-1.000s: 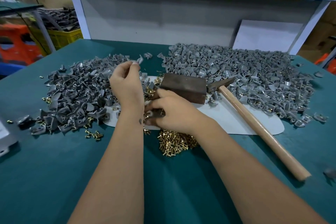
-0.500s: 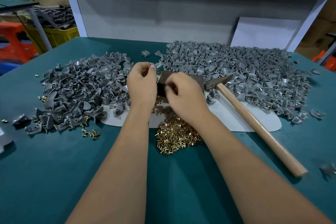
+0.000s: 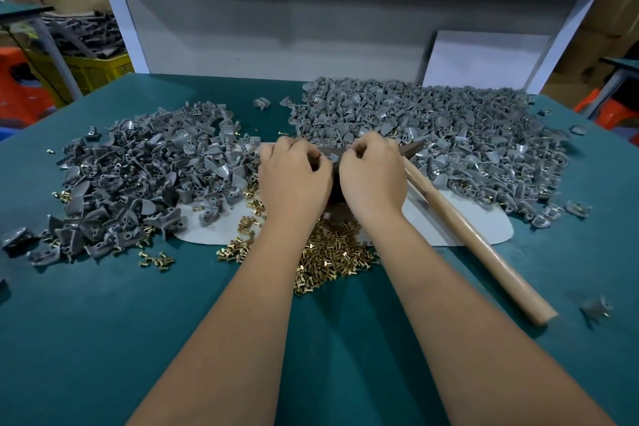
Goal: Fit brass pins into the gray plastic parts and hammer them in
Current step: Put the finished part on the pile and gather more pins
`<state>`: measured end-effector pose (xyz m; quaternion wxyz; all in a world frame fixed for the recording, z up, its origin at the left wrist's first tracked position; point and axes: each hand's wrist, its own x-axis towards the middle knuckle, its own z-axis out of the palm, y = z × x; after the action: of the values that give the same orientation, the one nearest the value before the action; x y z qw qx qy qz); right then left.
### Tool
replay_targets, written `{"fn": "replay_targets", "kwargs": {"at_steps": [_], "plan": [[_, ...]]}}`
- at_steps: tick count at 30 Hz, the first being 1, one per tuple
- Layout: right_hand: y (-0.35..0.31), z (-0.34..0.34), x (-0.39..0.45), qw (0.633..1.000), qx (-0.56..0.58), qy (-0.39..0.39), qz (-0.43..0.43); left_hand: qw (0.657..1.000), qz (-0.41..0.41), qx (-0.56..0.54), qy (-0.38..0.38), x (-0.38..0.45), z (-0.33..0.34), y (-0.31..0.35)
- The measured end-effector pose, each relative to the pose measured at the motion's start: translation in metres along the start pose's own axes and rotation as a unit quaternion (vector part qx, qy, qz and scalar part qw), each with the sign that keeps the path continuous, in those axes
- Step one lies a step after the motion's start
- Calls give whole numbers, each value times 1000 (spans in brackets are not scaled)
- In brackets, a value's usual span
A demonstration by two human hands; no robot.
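Observation:
My left hand (image 3: 294,180) and my right hand (image 3: 373,176) are side by side over a dark block (image 3: 333,192), which they mostly cover. My left hand grips a small gray plastic part (image 3: 332,158) between the two hands. My right hand's curled fingertips pinch a brass pin at that part; the pin is almost fully hidden. A heap of loose brass pins (image 3: 328,259) lies just below my wrists. The hammer lies untouched to the right, with its wooden handle (image 3: 477,242) running toward the near right.
A big pile of gray parts (image 3: 145,176) lies at the left and a bigger one (image 3: 432,128) at the back right, both on the green table. A white mat (image 3: 456,228) lies under the block. Stray pins (image 3: 155,261) and a single part (image 3: 596,309) lie nearby.
My right hand rose from the pin heap to the block. My left hand brought the gray part from the left pile to meet it, and both hands now sit closer together.

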<state>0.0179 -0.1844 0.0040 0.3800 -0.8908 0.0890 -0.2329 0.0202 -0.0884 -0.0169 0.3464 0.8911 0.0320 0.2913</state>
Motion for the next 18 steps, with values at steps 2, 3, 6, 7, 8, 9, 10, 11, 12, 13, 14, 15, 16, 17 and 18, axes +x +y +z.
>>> {"fn": "replay_targets", "kwargs": {"at_steps": [2, 3, 6, 7, 8, 9, 10, 11, 12, 13, 14, 15, 16, 17, 18], "plan": [[-1, 0, -2, 1000, -17, 22, -13, 1000, -5, 7, -13, -1, 0, 1], [-1, 0, -3, 1000, -4, 22, -22, 1000, -10, -2, -22, -1, 0, 1], [3, -2, -5, 994, 103, 0, -35, 997, -11, -51, -55, 2, -1, -1], [5, -3, -5, 992, 125, -2, -36, 996, -9, -65, -63, 3, -2, -1], [6, -4, -4, 990, 135, -3, -38, 995, -7, -75, -68, 3, -2, -2], [7, -4, -3, 989, 139, -3, -42, 994, -7, -80, -70, 4, -3, -2], [8, -4, -2, 989, 140, -3, -46, 994, -7, -83, -73, 4, -3, -3], [9, -4, -1, 989, 142, -4, -50, 993, -6, -86, -75, 5, -3, -3], [10, -4, -1, 988, 145, -5, -54, 993, -5, -89, -78, 4, -3, -4], [11, -4, 0, 987, 148, -5, -58, 992, -6, -94, -80, 5, -4, -5], [11, -4, 0, 987, 151, -5, -60, 992, -7, -100, -82, 5, -4, -5], [12, -4, 1, 986, 155, -6, -58, 991, -8, -106, -84, 5, -4, -6], [12, -4, 1, 986, 159, -7, -52, 990, -8, -111, -86, 5, -5, -6], [13, -4, 2, 986, 161, -8, -46, 989, -8, -115, -88, 5, -6, -6], [13, -3, 3, 986, 160, -7, -41, 989, -9, -120, -90, 5, -6, -6]]}}
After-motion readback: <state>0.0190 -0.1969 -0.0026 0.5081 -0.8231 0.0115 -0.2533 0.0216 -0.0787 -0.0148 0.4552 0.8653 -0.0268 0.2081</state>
